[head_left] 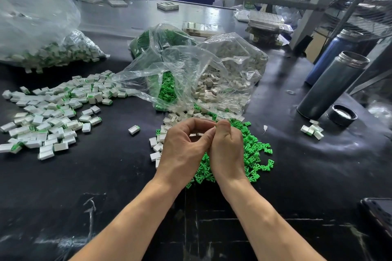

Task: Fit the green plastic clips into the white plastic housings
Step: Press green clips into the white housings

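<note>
Both hands meet above the black table (110, 176) — left hand (184, 150) and right hand (228, 152), fingers curled inward and tips together; what they pinch cannot be told. Loose green clips (254, 150) lie beneath them, white housings (157, 147) just left — fitted pieces (48, 116) heaped far left.

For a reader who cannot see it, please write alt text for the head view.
Two hands, left hand and right hand, meet with curled fingers over loose green clips and white housings on a black table; what they pinch is hidden. A pile of assembled pieces lies to the left, and clear bags of parts behind.
</note>
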{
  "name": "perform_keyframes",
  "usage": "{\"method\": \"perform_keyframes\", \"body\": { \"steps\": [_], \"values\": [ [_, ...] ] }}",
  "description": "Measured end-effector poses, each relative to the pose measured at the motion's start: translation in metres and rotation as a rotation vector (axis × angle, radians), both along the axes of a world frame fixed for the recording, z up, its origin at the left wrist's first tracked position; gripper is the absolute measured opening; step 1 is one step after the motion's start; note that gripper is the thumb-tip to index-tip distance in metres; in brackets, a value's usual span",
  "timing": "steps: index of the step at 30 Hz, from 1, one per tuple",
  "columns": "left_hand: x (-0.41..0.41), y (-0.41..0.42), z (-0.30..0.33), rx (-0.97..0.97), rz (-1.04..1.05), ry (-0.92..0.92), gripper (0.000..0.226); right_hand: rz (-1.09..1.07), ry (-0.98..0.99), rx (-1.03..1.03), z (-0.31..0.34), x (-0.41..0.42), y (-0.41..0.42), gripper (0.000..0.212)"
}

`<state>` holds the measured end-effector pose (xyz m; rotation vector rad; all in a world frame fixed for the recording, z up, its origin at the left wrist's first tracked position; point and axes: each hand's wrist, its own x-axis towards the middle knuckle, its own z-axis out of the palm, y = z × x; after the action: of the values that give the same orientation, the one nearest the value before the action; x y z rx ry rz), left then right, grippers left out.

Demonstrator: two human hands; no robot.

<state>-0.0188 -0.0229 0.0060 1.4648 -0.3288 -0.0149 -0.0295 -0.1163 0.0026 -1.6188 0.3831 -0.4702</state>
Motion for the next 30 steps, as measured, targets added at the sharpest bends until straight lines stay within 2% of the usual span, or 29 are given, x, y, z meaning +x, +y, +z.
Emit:
{"method": "perform_keyframes", "body": {
  "steps": [13,16,20,24,27,30],
  "values": [
    [0.001,0.001,0.0,0.013,0.028,-0.006,0.005,0.048,0.006,0.006,-0.003,-0.001,-0.001,0.056],
    [0.005,0.006,0.001,0.014,0.082,-0.004,0.006,0.067,0.009,-0.102,-0.003,-0.003,-0.009,0.058],
    [0.01,0.014,0.002,0.02,0.105,-0.024,0.008,0.122,-0.126,-0.106,-0.002,-0.008,-0.023,0.035],
    [0.009,0.015,0.0,0.073,0.121,-0.023,0.01,0.172,-0.155,-0.207,-0.002,-0.009,-0.027,0.008],
    [0.01,0.015,-0.001,0.115,0.128,-0.038,0.017,0.157,-0.119,-0.2,-0.003,-0.008,-0.027,0.007],
    [0.011,0.017,-0.002,0.266,0.115,-0.122,0.019,0.136,-0.079,-0.179,-0.005,-0.008,-0.029,0.01]
  ]
}}
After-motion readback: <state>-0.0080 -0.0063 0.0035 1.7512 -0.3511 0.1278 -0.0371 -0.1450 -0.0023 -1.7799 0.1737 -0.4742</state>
